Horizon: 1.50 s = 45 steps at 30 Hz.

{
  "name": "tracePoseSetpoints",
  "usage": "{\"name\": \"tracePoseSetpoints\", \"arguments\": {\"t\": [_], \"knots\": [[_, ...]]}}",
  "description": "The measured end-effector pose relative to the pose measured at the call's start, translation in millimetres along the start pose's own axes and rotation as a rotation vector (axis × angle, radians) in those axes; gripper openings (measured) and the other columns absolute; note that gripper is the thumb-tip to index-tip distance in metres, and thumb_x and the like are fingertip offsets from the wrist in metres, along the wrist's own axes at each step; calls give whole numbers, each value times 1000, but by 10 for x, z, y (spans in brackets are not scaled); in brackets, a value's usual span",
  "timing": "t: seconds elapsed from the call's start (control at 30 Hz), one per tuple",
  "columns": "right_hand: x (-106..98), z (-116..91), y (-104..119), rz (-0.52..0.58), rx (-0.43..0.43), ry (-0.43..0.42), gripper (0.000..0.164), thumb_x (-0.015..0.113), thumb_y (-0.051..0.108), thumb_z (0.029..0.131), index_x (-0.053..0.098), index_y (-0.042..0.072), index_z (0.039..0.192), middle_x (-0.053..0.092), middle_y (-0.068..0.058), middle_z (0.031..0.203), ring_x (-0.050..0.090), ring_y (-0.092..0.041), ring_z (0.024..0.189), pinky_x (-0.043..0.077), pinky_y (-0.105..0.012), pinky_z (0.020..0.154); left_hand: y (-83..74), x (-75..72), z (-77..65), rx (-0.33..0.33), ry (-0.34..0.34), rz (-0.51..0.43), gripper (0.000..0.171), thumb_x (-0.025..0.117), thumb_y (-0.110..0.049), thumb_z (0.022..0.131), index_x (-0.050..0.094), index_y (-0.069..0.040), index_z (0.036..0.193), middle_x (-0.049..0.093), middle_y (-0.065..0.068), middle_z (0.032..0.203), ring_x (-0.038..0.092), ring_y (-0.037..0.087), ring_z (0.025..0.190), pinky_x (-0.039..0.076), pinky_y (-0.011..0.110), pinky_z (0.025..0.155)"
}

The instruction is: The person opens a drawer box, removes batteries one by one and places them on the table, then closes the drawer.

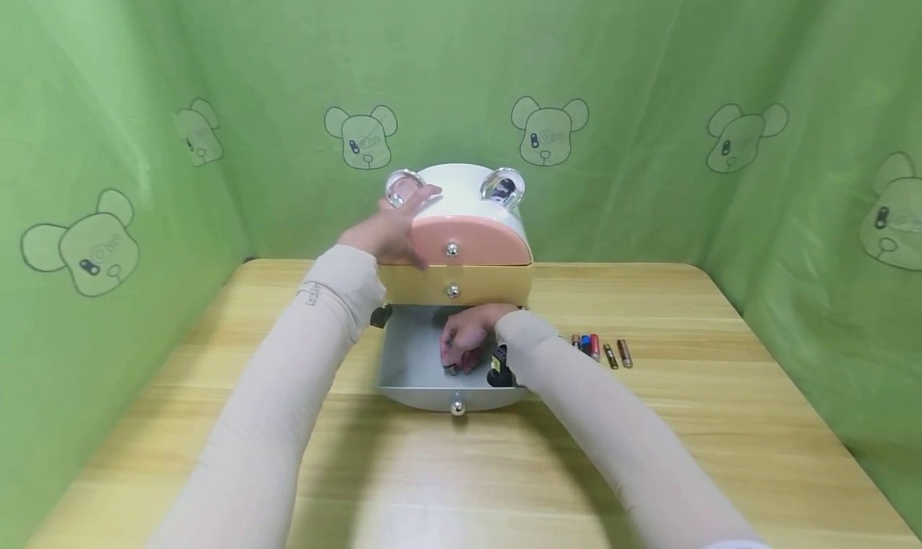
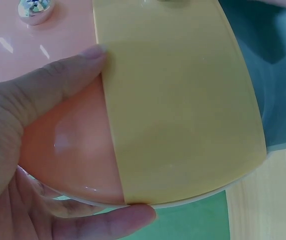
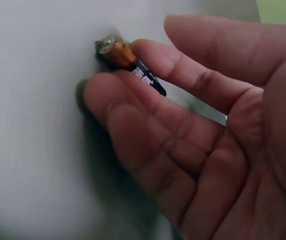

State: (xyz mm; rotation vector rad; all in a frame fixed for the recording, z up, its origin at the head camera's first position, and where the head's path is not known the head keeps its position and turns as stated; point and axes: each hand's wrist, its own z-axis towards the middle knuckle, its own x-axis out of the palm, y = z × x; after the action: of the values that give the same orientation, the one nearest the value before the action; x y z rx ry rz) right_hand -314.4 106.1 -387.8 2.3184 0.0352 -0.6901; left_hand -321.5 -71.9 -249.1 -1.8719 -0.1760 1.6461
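A small bear-eared cabinet (image 1: 461, 182) stands mid-table, with a pink drawer (image 1: 475, 237) over a yellow drawer (image 1: 418, 285); both are closed. The bottom grey drawer (image 1: 410, 357) is pulled out. My left hand (image 1: 385, 230) rests against the cabinet's left side. Its thumb (image 2: 57, 85) lies straight across the pink front up to the seam with the yellow one, and other fingers reach round the side edge. Inside the grey drawer, my right hand (image 1: 468, 334) has a copper-and-black battery (image 3: 127, 62) between its curled index and middle fingers, low at the drawer floor; the thumb stands apart.
Several batteries (image 1: 595, 346) lie on the wooden table (image 1: 691, 421) to the right of the cabinet, past my right forearm. A round silver knob (image 1: 457, 408) sticks out of the grey drawer's front. Green curtains (image 1: 461, 61) with bear-head drawings surround the table.
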Motion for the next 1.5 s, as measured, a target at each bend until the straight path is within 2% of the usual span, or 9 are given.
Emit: {"name": "tracePoseSetpoints", "arguments": {"t": [0.23, 0.33, 0.47, 0.7, 0.8, 1.0, 1.23, 1.5], "knots": [[-32, -28, -22, 22, -47, 15, 4, 62, 4, 90, 65, 3, 92, 67, -7, 86, 64, -17, 74, 56, -31, 73, -8, 21, 21, -10, 4, -9, 126, 88, -5, 61, 13, -55, 148, 7, 35, 147, 52, 36, 99, 54, 46, 76], [-68, -64, -4, 38, -81, 12, 7, 62, 0, 87, 65, 5, 90, 67, -8, 86, 63, -18, 73, 56, -32, 72, -2, 15, 21, -19, 1, -23, 126, 88, -3, 60, 13, -56, 148, 7, 34, 147, 52, 37, 100, 54, 47, 76], [-90, -100, 17, 37, -111, 19, 6, 65, 2, 87, 64, 8, 87, 66, -7, 84, 61, -17, 70, 54, -30, 68, 7, 3, 16, -21, 1, -15, 126, 88, -4, 60, 13, -55, 148, 8, 35, 147, 51, 37, 100, 54, 48, 77], [-76, -153, 19, 16, -85, -28, 12, 66, -2, 82, 59, 8, 83, 60, -5, 81, 59, -16, 66, 53, -26, 64, 22, 13, 36, -13, 5, -24, 127, 88, -3, 60, 13, -56, 148, 6, 34, 148, 51, 38, 102, 54, 46, 76], [-80, -176, 36, 13, -62, -33, 16, 63, -5, 79, 57, 6, 89, 59, -7, 84, 60, -17, 68, 54, -27, 64, 26, 15, 36, -12, 1, -14, 127, 88, -4, 60, 13, -56, 148, 7, 35, 147, 51, 38, 102, 54, 46, 76], [-92, -246, 92, 65, -32, -30, 37, 59, -8, 75, 53, 6, 109, 60, -11, 88, 61, -19, 70, 55, -29, 65, 21, 10, 17, -12, -3, -11, 127, 88, -3, 60, 13, -55, 148, 10, 35, 146, 51, 37, 101, 54, 45, 76], [-86, -344, 148, 83, -49, -8, 35, 56, -7, 78, 52, 5, 110, 62, -11, 81, 61, -20, 68, 56, -31, 65, 13, 19, 23, -24, -7, -9, 126, 89, -5, 60, 13, -57, 147, 8, 35, 147, 53, 36, 96, 54, 45, 73], [-80, -469, 175, 72, -94, -64, 32, 59, -7, 80, 51, 2, 109, 53, -12, 88, 65, -22, 72, 59, -36, 69, 18, 14, 35, -19, -6, 0, 127, 89, -5, 60, 13, -56, 148, 10, 35, 146, 51, 38, 100, 54, 45, 74]]}}
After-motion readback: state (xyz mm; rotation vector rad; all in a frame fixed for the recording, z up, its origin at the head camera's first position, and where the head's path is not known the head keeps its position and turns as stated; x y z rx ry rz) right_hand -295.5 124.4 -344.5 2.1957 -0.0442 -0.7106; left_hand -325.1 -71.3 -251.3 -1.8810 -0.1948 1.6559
